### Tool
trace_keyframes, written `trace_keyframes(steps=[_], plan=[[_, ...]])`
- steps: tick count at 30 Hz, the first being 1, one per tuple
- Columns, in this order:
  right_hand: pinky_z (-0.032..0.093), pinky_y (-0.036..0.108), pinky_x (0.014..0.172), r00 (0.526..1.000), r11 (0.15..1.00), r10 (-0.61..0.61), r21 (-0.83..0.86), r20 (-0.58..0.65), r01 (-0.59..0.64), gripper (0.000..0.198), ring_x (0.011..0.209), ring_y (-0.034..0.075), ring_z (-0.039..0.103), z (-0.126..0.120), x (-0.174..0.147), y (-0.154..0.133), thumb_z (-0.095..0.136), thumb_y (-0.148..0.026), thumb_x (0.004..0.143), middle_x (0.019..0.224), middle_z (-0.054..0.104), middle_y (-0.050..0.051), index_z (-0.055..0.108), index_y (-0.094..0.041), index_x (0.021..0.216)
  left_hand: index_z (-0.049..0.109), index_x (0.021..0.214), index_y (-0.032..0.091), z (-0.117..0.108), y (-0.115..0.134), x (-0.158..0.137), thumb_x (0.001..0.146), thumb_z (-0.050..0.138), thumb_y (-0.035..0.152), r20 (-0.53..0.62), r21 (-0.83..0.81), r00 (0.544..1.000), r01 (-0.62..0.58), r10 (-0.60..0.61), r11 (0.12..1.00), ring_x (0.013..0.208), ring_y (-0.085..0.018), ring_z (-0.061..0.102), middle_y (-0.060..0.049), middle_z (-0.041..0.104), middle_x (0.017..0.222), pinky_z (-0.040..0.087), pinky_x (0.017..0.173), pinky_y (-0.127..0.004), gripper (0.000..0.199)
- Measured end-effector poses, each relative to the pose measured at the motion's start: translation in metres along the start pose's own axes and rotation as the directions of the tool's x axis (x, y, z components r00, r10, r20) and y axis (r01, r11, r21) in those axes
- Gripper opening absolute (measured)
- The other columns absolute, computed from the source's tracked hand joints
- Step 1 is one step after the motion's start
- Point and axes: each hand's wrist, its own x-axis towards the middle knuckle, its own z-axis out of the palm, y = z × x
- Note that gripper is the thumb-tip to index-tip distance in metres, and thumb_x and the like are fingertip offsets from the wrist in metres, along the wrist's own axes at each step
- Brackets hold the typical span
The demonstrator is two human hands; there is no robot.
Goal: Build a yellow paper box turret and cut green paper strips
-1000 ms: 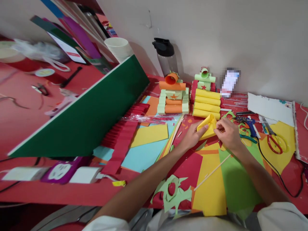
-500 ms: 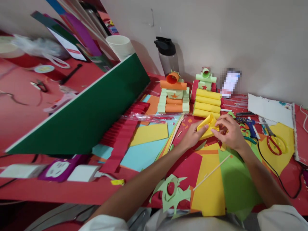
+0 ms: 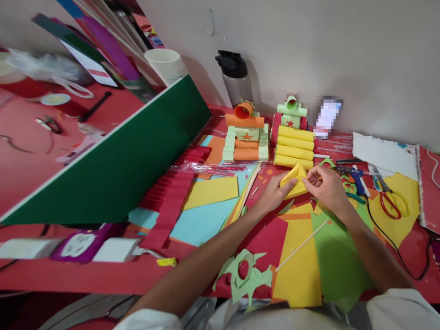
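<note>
A folded yellow paper piece with raised, pointed sides is held between my two hands. My left hand grips its left side, thumb on the near face. At its right edge, my right hand pinches the paper between thumb and fingertips. Just behind stands a paper model with a row of yellow rolls and a light green top. To its left is a similar orange and light green paper model. Yellow paper and green paper lie below my hands.
Scissors and a blue glue gun with a black cord lie on the right. A thin stick rests across the papers. A tall green board leans at left. A bottle and a phone are against the wall.
The yellow paper's crumpled-looking top now shows a cleaner pointed fold. My right fingers have shifted slightly along its right edge. The whole view has moved a little.
</note>
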Motion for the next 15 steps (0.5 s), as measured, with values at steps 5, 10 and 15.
trace_keyframes(steps=[5, 10, 15], plan=[[0.045, 0.027, 0.06, 0.999, 0.996, -0.005, -0.088, 0.032, 0.008, 0.021, 0.06, 0.015, 0.059, 0.0014, 0.0028, 0.0, 0.071, -0.029, 0.085, 0.07, 0.063, -0.002, 0.051, -0.025, 0.081, 0.069, 0.084, 0.017, 0.0006, 0.0015, 0.0, 0.089, 0.063, 0.059, -0.034, 0.035, 0.999, -0.007, 0.008, 0.999, 0.078, -0.022, 0.06, -0.002, 0.066, 0.077, 0.05, 0.072, -0.029, 0.043], [0.042, 0.027, 0.062, 0.997, 0.989, -0.075, -0.125, 0.035, 0.079, 0.017, 0.06, 0.015, 0.057, 0.0016, 0.0026, 0.0019, 0.062, -0.022, 0.088, 0.068, 0.059, -0.003, 0.048, -0.025, 0.079, 0.068, 0.082, 0.016, 0.0005, 0.0028, -0.0017, 0.092, 0.063, 0.056, -0.017, 0.022, 1.0, -0.014, 0.014, 1.0, 0.079, -0.021, 0.061, -0.002, 0.064, 0.075, 0.05, 0.073, -0.028, 0.041], [0.043, 0.027, 0.062, 0.995, 0.995, -0.076, -0.055, 0.069, 0.08, 0.016, 0.062, 0.014, 0.055, -0.0004, 0.0019, -0.0008, 0.062, -0.02, 0.084, 0.071, 0.058, -0.003, 0.047, -0.025, 0.079, 0.072, 0.091, 0.014, -0.0002, 0.0026, -0.0014, 0.09, 0.066, 0.054, -0.006, -0.016, 0.999, -0.039, 0.039, 0.999, 0.081, -0.02, 0.062, -0.002, 0.068, 0.082, 0.05, 0.074, -0.027, 0.04]])
